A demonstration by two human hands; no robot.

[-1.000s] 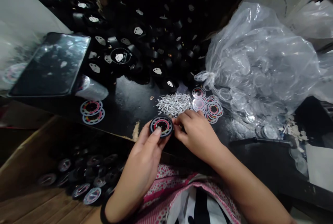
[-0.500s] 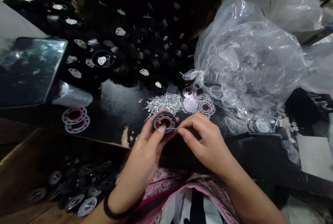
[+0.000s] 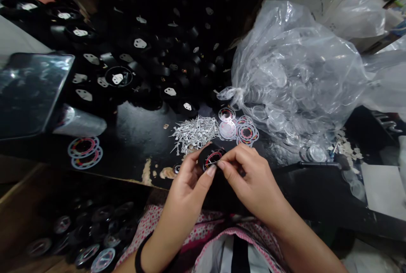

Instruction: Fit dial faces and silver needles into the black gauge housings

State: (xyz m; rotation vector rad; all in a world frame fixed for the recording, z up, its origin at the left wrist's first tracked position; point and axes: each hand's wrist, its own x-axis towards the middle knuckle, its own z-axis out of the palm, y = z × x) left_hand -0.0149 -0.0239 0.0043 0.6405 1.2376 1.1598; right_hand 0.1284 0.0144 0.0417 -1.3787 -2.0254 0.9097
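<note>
A round black gauge (image 3: 207, 156) with a red and white dial is held in my left hand (image 3: 185, 184), fingers around its casing and thumb at the lower rim. It is tilted toward my right hand. Thumb and forefinger of my right hand (image 3: 250, 175) pinch at the dial's right edge, on a thin white pointer needle (image 3: 210, 162) that lies across the dial face; its gripped end is hidden by the fingertips. Just beyond the hands lies a heap of loose white needles (image 3: 196, 131). Several printed dial discs (image 3: 246, 132) overlap to the right of that heap.
A tied clear plastic bag (image 3: 294, 70) of transparent round covers fills the back right. Black casings with white plates (image 3: 117, 79) crowd the back. Two dial discs (image 3: 85, 158) lie at left near a dark box (image 3: 31, 91). Below the table edge, finished-looking gauges (image 3: 103, 259) sit in a bin.
The gauge has shifted slightly right and down and tilted toward my right hand. The right fingertips have come closer to the dial, and the needle now lies over its face.
</note>
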